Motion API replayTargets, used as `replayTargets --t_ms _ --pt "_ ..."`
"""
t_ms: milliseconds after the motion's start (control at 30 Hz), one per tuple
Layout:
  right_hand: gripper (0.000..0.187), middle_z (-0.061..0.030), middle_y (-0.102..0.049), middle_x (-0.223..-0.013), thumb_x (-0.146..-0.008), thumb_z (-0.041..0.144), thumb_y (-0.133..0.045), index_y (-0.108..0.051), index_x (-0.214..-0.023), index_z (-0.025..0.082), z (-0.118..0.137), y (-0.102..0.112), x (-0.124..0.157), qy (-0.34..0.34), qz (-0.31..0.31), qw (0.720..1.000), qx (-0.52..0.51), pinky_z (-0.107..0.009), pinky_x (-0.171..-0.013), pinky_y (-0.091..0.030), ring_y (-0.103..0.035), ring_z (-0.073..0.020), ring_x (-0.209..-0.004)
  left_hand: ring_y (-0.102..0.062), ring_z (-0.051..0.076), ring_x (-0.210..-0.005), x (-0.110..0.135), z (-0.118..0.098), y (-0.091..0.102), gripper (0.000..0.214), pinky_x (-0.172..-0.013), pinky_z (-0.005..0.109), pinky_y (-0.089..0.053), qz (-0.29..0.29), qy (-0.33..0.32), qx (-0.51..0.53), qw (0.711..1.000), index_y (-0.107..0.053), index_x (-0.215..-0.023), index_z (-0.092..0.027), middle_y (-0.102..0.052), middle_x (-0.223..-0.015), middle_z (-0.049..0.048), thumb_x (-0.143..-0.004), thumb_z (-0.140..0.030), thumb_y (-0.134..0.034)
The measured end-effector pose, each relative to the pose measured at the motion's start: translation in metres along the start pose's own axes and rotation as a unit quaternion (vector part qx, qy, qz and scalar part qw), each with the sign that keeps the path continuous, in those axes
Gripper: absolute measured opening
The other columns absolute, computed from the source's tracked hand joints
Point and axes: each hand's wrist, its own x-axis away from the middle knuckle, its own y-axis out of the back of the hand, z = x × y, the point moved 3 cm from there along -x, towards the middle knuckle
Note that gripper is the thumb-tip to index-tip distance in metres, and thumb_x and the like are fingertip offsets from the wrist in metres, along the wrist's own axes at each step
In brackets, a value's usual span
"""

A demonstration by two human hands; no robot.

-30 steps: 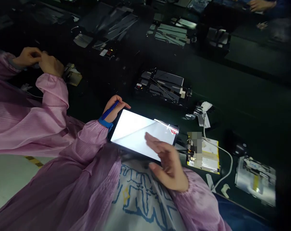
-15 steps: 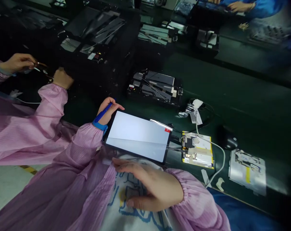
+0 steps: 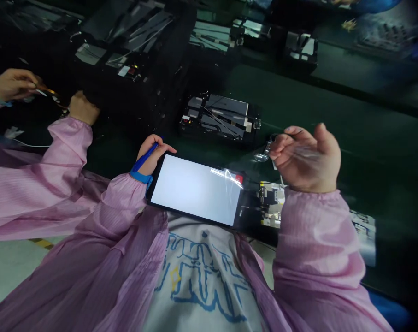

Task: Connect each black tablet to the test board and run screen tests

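Note:
My left hand [image 3: 152, 151] is closed round a slim blue pen [image 3: 145, 157] at the upper left corner of a tablet [image 3: 193, 189]. Its index finger reaches along the tablet's top edge. The tablet lies at the table's near edge, its screen lit plain white, with a small red tab [image 3: 239, 179] at the upper right corner. Raised to the right of it, my right hand [image 3: 307, 159] is palm up with curled fingers, blurred by motion. Faint glassy streaks at that hand and over the tablet's right end look like thin clear film [image 3: 245, 177].
Beyond the tablet lies an opened device [image 3: 222, 117] with bare innards. Another opened unit [image 3: 271, 203] and a metal-backed one [image 3: 367, 235] sit at right, partly behind my right arm. At left, a co-worker's hands [image 3: 82, 108] handle a small part. More device parts [image 3: 212, 34] lie farther back.
My right hand has risen from in front of my shirt to the right of the tablet, above the opened unit. Streaks of glare at the screen's right end have shifted. My left hand stays at the corner.

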Motion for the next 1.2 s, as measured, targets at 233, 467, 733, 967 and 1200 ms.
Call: replayTargets --t_ms 233,467,733,967,1200 --pt "0.027 0.0023 -0.058 -0.067 -0.081 0.051 -0.057 -0.062 -0.073 0.025 0.008 0.021 -0.020 0.068 -0.001 0.998 0.001 -0.029 -0.059 -0.047 -0.055 -0.0128 -0.062 -0.063 0.017 -0.061 0.001 -0.003 -0.002 0.023 -0.052 0.029 -0.038 0.005 -0.017 -0.015 1.000 -0.043 -0.078 -0.021 -0.074 -0.075 0.0032 -0.082 -0.034 -0.062" --pt "0.025 -0.0006 -0.055 -0.069 -0.078 0.050 -0.061 -0.066 -0.076 0.025 -0.014 0.008 -0.011 0.057 0.021 0.998 -0.030 -0.028 -0.057 -0.046 -0.052 -0.0146 -0.064 -0.066 0.019 -0.069 0.004 -0.003 -0.002 0.023 -0.058 0.031 -0.043 0.002 -0.019 -0.032 0.999 -0.043 -0.078 -0.021 -0.073 -0.074 0.0036 -0.083 -0.036 -0.061" --pt "0.024 0.0019 -0.063 -0.070 -0.080 0.046 -0.064 -0.066 -0.089 0.024 -0.049 -0.031 0.019 0.067 0.108 0.992 0.000 -0.025 -0.060 -0.053 -0.060 -0.0119 -0.061 -0.067 0.019 -0.074 0.007 -0.001 -0.001 0.022 -0.063 0.031 -0.045 0.009 -0.020 -0.033 0.999 -0.042 -0.079 -0.021 -0.073 -0.076 0.0030 -0.084 -0.035 -0.059" --pt "0.056 -0.0069 -0.048 -0.146 -0.090 0.028 -0.058 -0.038 -0.141 0.036 -0.078 -0.076 0.084 0.048 0.349 0.894 0.277 -0.047 -0.109 -0.044 -0.048 -0.0232 -0.133 -0.067 0.019 -0.075 0.015 -0.004 0.002 0.027 -0.072 0.032 -0.043 0.016 -0.004 -0.018 1.000 -0.042 -0.080 -0.021 -0.073 -0.074 0.0041 -0.083 -0.039 -0.061" --pt "0.073 -0.0130 -0.032 -0.155 -0.089 0.029 -0.056 -0.018 -0.152 0.027 -0.113 -0.106 0.119 0.040 0.457 0.786 0.415 -0.050 -0.112 -0.037 -0.036 -0.0257 -0.140 -0.068 0.021 -0.075 0.018 0.000 0.002 0.030 -0.071 0.035 -0.044 0.019 0.001 0.030 0.999 -0.041 -0.079 -0.022 -0.072 -0.073 0.0051 -0.081 -0.041 -0.064"
